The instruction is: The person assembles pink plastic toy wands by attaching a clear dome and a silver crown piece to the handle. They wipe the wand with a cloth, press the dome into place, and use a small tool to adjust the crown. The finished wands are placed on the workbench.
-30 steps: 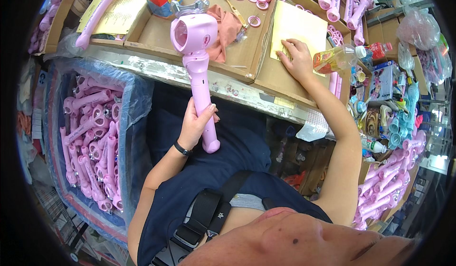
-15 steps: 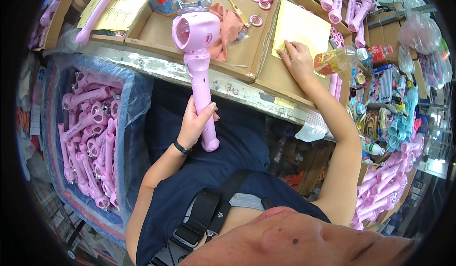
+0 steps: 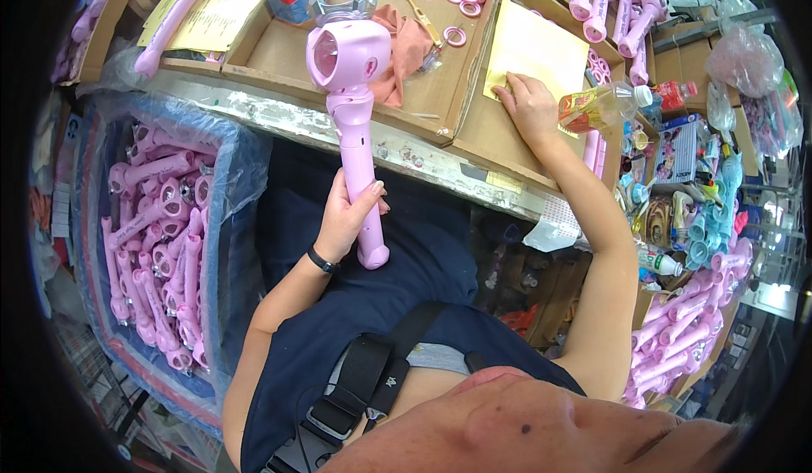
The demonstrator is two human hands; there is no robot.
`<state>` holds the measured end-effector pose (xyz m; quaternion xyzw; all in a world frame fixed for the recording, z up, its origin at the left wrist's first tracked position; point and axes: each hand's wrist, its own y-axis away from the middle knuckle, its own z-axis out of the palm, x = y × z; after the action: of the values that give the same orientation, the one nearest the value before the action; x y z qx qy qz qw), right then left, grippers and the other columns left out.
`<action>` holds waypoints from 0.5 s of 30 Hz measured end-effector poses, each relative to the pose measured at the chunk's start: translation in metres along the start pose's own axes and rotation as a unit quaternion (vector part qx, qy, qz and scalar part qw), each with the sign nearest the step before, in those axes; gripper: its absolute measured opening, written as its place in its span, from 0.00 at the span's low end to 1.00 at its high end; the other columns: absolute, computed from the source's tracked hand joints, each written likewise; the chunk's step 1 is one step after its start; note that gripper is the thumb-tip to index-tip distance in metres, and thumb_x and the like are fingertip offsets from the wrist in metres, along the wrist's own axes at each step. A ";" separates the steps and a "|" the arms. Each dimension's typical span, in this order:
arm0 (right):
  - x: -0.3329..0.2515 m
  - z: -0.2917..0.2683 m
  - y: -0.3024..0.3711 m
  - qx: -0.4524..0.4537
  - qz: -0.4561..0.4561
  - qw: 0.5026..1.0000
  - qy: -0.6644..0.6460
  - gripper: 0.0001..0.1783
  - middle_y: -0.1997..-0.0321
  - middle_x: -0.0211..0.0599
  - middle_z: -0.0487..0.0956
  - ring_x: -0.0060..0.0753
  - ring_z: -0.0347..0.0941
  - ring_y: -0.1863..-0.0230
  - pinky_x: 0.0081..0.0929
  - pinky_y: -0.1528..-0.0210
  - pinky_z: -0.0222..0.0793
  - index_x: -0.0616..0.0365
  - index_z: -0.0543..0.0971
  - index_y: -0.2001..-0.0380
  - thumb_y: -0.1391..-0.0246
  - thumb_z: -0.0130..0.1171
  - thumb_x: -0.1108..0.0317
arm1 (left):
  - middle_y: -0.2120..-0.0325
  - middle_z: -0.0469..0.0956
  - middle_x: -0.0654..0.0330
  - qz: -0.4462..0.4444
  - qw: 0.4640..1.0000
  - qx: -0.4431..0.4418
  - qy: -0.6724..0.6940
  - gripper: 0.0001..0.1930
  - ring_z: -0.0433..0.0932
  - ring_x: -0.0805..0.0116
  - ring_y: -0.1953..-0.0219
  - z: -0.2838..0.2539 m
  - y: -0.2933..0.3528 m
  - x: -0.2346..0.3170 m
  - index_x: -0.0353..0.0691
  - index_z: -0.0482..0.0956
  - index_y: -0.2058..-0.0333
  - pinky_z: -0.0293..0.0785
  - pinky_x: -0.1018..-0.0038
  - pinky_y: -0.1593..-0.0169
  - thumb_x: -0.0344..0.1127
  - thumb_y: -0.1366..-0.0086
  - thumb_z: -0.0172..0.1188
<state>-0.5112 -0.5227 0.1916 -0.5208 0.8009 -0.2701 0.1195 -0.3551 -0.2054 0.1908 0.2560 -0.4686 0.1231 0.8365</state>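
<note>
In my left hand [image 3: 348,218] is a pink toy wand [image 3: 359,147], my fingers wrapped round the lower part of its handle. The wand stands nearly upright in the view, its round head with a clear window and a silver crown piece [image 3: 345,5] at the top. The head overlaps the front edge of a cardboard tray. My right hand [image 3: 534,108] rests on a yellow sheet of paper [image 3: 537,46] in the tray's right section, fingers loosely bent and thumb apart, gripping nothing that I can see.
A plastic-lined bin [image 3: 228,219] full of pink wands stands at the left. On the workbench [image 3: 279,122] lie pink rings [image 3: 454,36], an orange cloth [image 3: 406,42] and a small brush [image 3: 419,8]. A clear bottle [image 3: 600,108] lies by my right wrist. More pink wands [image 3: 677,329] are heaped at right.
Almost nothing differs. The view has shifted very slightly; both hands and the wand keep their places.
</note>
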 end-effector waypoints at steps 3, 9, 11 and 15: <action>-0.001 0.001 0.000 -0.006 -0.010 1.000 0.016 0.17 0.66 0.36 0.79 0.35 0.75 0.66 0.28 0.65 0.73 0.60 0.79 0.67 0.54 0.64 0.57 | 0.70 0.73 0.61 -0.003 1.000 0.001 0.003 0.14 0.76 0.76 0.73 0.000 0.000 0.000 0.38 0.64 0.57 0.74 0.78 0.67 0.34 0.37 0.58; -0.004 0.001 0.000 -0.030 -0.065 0.996 0.046 0.18 0.66 0.34 0.78 0.33 0.74 0.67 0.27 0.66 0.72 0.60 0.77 0.62 0.55 0.63 0.60 | 0.70 0.73 0.61 0.002 1.000 -0.002 0.003 0.14 0.76 0.76 0.73 -0.001 0.000 -0.001 0.38 0.64 0.57 0.74 0.78 0.68 0.34 0.37 0.58; -0.005 0.001 -0.001 -0.033 -0.066 0.996 0.042 0.20 0.67 0.35 0.78 0.33 0.74 0.67 0.27 0.66 0.72 0.60 0.76 0.60 0.55 0.63 0.61 | 0.71 0.73 0.61 0.004 1.000 -0.002 0.002 0.14 0.75 0.76 0.73 -0.001 0.000 -0.002 0.38 0.64 0.57 0.74 0.78 0.68 0.34 0.37 0.58; -0.005 0.001 -0.003 -0.027 -0.009 0.999 0.013 0.25 0.70 0.36 0.76 0.33 0.74 0.68 0.28 0.66 0.72 0.62 0.73 0.55 0.55 0.64 0.60 | 0.70 0.73 0.61 0.004 1.000 -0.001 0.001 0.14 0.75 0.76 0.73 -0.002 0.000 -0.003 0.37 0.64 0.57 0.74 0.78 0.68 0.34 0.38 0.58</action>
<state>-0.5063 -0.5197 0.1922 -0.5275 0.8047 -0.2562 0.0921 -0.3555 -0.2041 0.1879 0.2534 -0.4689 0.1264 0.8366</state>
